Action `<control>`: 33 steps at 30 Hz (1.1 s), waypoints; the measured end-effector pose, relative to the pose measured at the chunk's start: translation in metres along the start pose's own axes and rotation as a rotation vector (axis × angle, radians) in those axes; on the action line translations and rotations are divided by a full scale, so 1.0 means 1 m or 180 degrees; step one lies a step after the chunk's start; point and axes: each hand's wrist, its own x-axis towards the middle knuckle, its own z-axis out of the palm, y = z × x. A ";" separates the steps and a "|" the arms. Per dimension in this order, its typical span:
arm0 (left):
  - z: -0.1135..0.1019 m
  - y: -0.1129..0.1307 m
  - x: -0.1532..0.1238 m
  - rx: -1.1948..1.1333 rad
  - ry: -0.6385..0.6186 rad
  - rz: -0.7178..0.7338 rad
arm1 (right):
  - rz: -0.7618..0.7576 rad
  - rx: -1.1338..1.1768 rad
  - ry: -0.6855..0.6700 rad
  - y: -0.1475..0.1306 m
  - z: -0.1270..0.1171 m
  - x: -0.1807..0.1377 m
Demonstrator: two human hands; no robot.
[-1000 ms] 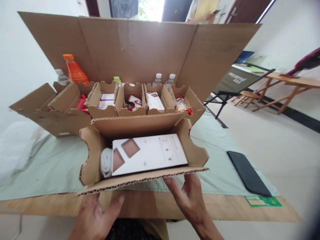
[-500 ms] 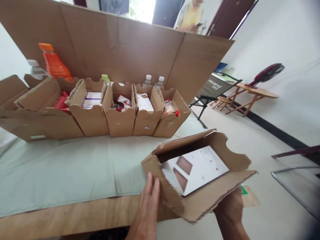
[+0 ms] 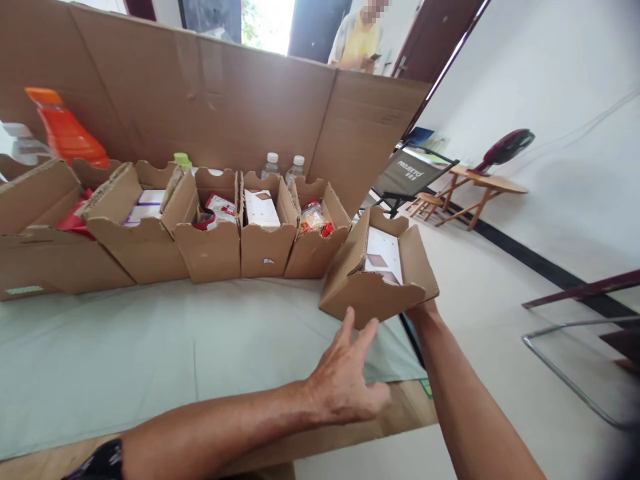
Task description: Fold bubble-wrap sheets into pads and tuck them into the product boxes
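My right hand (image 3: 421,309) reaches under a small open cardboard tray box (image 3: 373,293) and holds it up in the air just past the table's right end; the fingers are hidden beneath it. A white card box (image 3: 384,254) lies inside the tray. My left hand (image 3: 345,380) hovers just below the tray's near wall with fingers stretched out, holding nothing. A row of similar cardboard trays (image 3: 263,250) stands on the pale green cloth (image 3: 150,347), immediately left of the held one.
A tall folded cardboard sheet (image 3: 225,107) backs the row. An orange bottle (image 3: 65,133) and water bottles (image 3: 270,165) stand behind the trays. A folding chair (image 3: 410,177), wooden table (image 3: 483,190) and a person (image 3: 357,40) in the doorway are beyond.
My right hand has carried the tray away from me, up and right to the end of the row. My left hand has let go of its side and now hangs open below it.
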 end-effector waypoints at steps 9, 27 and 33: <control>-0.047 -0.089 -0.122 0.2303 0.1211 0.0464 | 0.0589 -0.0569 -0.0773 0.037 -0.022 -0.075; -0.077 -0.157 -0.210 0.3094 0.2250 0.0460 | 0.0235 -0.0560 -0.0278 0.027 0.003 0.039; -0.067 -0.146 -0.207 0.2542 0.2515 0.0261 | -0.0351 -0.0879 0.0226 -0.045 0.036 0.000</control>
